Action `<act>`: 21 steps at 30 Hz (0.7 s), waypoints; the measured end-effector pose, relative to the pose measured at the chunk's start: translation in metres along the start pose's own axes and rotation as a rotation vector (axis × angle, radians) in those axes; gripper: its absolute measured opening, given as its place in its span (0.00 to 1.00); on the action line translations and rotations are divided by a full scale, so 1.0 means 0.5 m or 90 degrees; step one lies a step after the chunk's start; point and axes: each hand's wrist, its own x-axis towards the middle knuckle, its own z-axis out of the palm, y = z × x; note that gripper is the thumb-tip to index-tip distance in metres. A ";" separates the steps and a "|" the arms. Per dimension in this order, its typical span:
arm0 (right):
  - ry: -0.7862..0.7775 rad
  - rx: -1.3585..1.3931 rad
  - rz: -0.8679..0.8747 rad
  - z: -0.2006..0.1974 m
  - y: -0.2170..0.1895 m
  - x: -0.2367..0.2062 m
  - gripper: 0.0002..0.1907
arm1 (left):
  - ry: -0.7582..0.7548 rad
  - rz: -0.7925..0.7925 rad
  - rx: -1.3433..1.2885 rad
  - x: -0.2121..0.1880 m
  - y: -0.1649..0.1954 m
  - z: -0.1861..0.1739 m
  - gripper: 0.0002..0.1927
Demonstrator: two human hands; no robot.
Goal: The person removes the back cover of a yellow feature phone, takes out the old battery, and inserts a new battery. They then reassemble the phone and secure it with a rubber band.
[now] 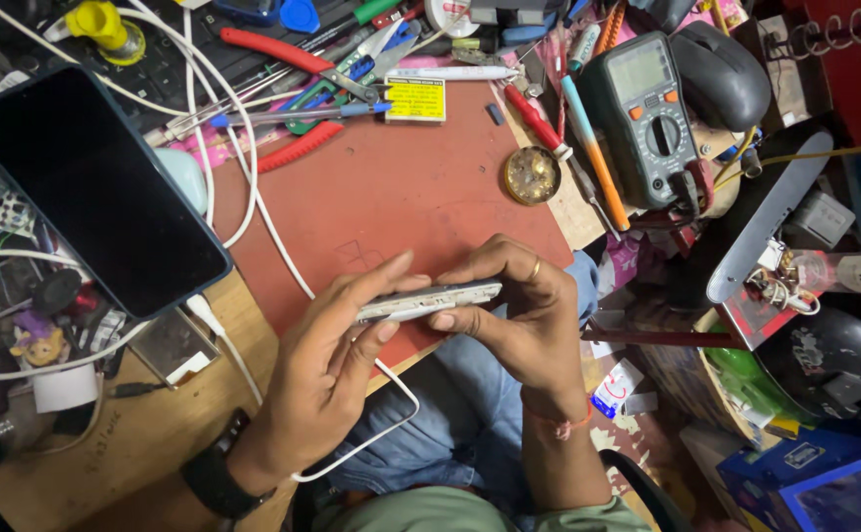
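Both hands grip a thin silver phone frame (429,300) edge-on, its long axis running left-right: left hand (327,369) pinches the left end, right hand (509,305) the right, over the red mat (401,187).

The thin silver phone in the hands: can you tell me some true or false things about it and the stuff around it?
1. Both hands hold the thin silver phone edge-on. True: the left hand and right hand both grip it.
2. The big black-screened phone is lit up. False: its screen is dark.
3. A red mat covers the desk under the hands. True.
4. The dark grey multimeter with orange buttons lies on the person's left. False: it lies to the right.
5. The right hand wears a ring. True.
6. The round brass tin sits on the black-screened phone. False: it sits at the mat's edge.
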 end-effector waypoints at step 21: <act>0.065 0.094 0.104 -0.003 -0.010 0.012 0.22 | -0.032 -0.107 -0.208 -0.004 -0.009 -0.012 0.29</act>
